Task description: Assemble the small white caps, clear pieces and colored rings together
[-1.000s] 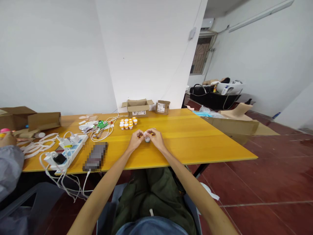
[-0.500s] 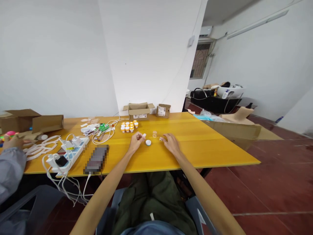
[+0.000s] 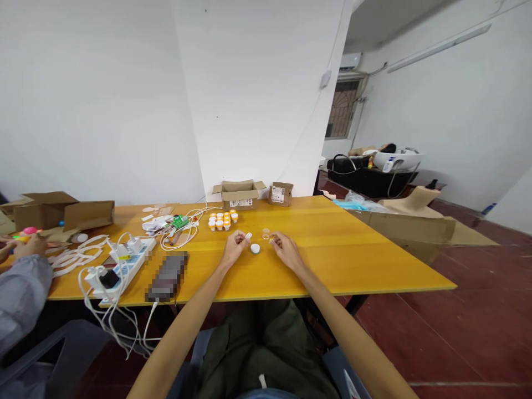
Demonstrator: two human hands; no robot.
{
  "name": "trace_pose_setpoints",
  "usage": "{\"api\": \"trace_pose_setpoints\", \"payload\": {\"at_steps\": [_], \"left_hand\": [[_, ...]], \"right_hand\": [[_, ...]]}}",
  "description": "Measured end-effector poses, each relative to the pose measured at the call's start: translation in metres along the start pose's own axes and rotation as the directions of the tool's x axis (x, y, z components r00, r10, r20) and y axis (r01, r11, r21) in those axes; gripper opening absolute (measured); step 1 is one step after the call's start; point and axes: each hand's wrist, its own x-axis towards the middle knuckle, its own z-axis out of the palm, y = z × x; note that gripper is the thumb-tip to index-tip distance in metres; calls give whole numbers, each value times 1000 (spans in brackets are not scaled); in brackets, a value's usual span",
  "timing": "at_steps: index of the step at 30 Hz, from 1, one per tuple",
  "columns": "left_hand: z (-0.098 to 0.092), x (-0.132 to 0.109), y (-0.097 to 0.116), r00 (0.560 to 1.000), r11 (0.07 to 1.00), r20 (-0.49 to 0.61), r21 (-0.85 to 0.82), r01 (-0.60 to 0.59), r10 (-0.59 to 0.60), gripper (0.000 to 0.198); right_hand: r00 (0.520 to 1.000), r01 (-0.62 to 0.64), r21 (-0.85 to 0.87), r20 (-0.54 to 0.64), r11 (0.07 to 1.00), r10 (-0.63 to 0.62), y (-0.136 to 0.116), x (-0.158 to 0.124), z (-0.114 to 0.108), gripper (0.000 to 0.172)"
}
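My left hand (image 3: 235,247) pinches a small white plastic piece (image 3: 248,236) between thumb and fingers, above the tabletop. Just right of it lies a round white cap (image 3: 255,249) with a bluish edge. My right hand (image 3: 286,250) has its fingertips drawn together at a tiny whitish thing, too small to name. Between the two hands, slightly farther back, a small clear round container (image 3: 266,231) stands on the yellow table (image 3: 357,255). Behind my left hand is a cluster of several small white-and-orange jars (image 3: 222,220).
Two cardboard boxes, an open one (image 3: 239,197) and a smaller one (image 3: 280,194), stand at the wall. To the left lie cables, a power strip (image 3: 133,263) and a pixelated phone (image 3: 168,276). A co-worker's grey sleeve (image 3: 25,293) reaches in beside another box (image 3: 89,215).
My right hand has moved slightly inward, its fingers now closer to the clear container. My left hand keeps its white piece. The whole view has shifted a little downward and right.
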Motion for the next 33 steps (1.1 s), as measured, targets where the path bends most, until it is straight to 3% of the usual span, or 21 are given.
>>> {"api": "trace_pose_setpoints", "payload": {"at_steps": [4, 11, 15, 21, 33], "left_hand": [[1, 0, 2, 1000, 1000, 7, -6, -7, 7, 35], [-1, 0, 3, 999, 999, 0, 12, -53, 53, 41], [-2, 2, -1, 998, 998, -5, 28, -59, 59, 42], [-2, 3, -4, 997, 996, -11, 46, -81, 82, 43], [2, 1, -1, 999, 999, 29, 24, -33, 33, 23]], "right_hand": [[1000, 18, 235, -29, 972, -11, -13, 5, 11, 21], [994, -106, 466, 73, 879, 81, -26, 19, 30, 31], [989, -145, 495, 80, 857, 121, -32, 27, 40, 33], [993, -113, 486, 81, 867, 84, -41, 30, 47, 38], [995, -97, 447, 44, 889, 86, -39, 27, 49, 35]]}}
